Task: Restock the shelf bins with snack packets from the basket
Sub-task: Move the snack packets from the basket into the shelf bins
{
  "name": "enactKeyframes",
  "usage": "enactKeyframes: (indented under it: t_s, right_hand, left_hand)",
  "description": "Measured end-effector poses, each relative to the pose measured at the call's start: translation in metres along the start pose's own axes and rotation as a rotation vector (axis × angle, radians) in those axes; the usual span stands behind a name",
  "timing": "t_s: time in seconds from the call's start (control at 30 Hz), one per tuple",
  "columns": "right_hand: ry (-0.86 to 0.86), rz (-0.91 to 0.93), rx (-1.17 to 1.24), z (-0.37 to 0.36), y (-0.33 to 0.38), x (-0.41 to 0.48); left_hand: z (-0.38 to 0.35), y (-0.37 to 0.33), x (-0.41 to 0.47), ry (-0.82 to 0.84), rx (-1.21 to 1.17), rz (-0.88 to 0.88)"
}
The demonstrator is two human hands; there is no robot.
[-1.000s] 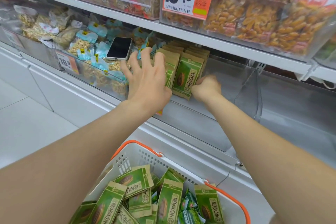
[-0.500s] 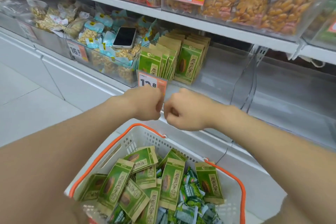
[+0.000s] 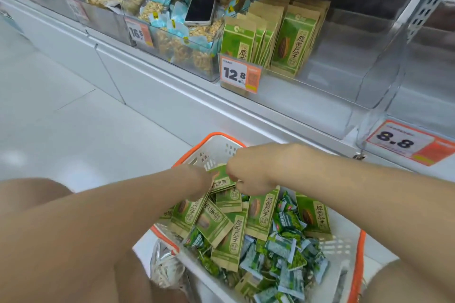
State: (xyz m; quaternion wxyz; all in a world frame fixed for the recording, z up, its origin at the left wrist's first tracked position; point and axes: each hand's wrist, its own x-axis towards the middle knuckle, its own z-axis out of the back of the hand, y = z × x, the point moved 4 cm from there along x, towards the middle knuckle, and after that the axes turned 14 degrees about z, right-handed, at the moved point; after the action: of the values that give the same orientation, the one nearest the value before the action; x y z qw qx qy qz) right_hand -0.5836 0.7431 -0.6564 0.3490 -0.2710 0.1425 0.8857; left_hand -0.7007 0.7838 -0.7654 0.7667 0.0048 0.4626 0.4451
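Left hand (image 3: pixel 200 181): low over the far part of the basket, at the left edge of a green packet (image 3: pixel 222 179); its fingers are mostly hidden behind the hand, so whether they pinch the packet cannot be told.
Right hand (image 3: pixel 248 172): just right of the left hand, knuckles up, fingers curled down and pinching the packet's right edge.
Green packet: between the two hands, above the heap in the basket.
Basket (image 3: pixel 216 134): white with an orange rim, near the person, below the shelf.
Basket contents: loose green seed packets (image 3: pixel 261 211) on the left and far side, small green-blue sachets (image 3: pixel 283 252) on the near right.
Shelf bin (image 3: pixel 344 61): clear, far from the hands; upright green packets (image 3: pixel 293 42) stand in rows at its left end.
Price tag (image 3: pixel 240 76): orange and white, reads 12.8, on the bin's front.
Phone (image 3: pixel 200 10): lies face up on the nut bags (image 3: pixel 172 39) in the bin to the left.
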Motion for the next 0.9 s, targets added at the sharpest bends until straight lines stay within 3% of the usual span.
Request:
enactKeyframes:
  t_s: [0.1, 0.3, 0.63, 0.9]
  right_hand:
    - [0.035, 0.010, -0.018, -0.004, 0.003, 0.005]
    - [0.061, 0.026, -0.002, -0.003, 0.009, 0.010]
    - [0.003, -0.041, 0.017, 0.008, -0.005, -0.001]
    - [-0.285, -0.168, 0.190, 0.021, -0.049, -0.043]
  left_hand:
    - [-0.031, 0.008, 0.008, 0.038, 0.022, 0.072]
    - [-0.031, 0.016, 0.001, 0.013, -0.166, 0.055]
    - [0.068, 0.047, -0.036, -0.316, -0.470, 0.153]
    - [0.126, 0.074, -0.076, -0.477, -1.180, -0.003]
